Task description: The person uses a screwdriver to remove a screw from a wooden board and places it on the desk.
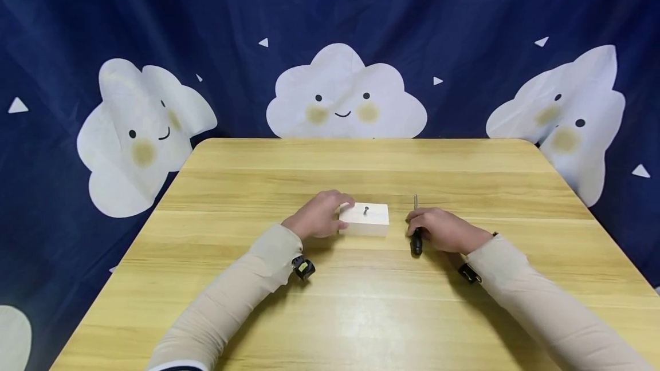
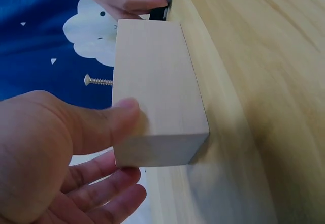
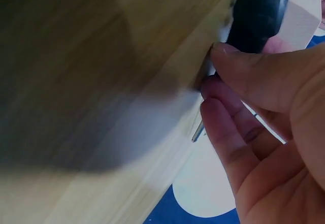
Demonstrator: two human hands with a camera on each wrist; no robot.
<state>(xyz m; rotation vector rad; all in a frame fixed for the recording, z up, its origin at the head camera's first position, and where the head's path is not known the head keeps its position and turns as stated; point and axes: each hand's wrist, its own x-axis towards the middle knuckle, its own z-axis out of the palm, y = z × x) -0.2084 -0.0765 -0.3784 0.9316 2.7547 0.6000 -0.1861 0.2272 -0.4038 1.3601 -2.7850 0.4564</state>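
A pale wooden block (image 1: pixel 365 228) lies on the table with a screw (image 1: pixel 366 209) standing partly out of its top face. The left hand (image 1: pixel 319 215) holds the block's left end, thumb on the near side and fingers at the far side. In the left wrist view the screw's threads (image 2: pixel 100 81) show between its head and the block. To the right of the block, the right hand (image 1: pixel 444 229) grips a screwdriver (image 1: pixel 416 245) with a black handle, its thin metal shaft pointing away toward the back. The fingers hide the middle of the screwdriver.
Both hands work over a light wood-grain table (image 1: pixel 361 314). A dark blue curtain (image 1: pixel 232 10) with white clouds hangs behind the table's back edge. Small black devices are strapped to the left wrist (image 1: pixel 303 268) and the right wrist (image 1: pixel 470 273).
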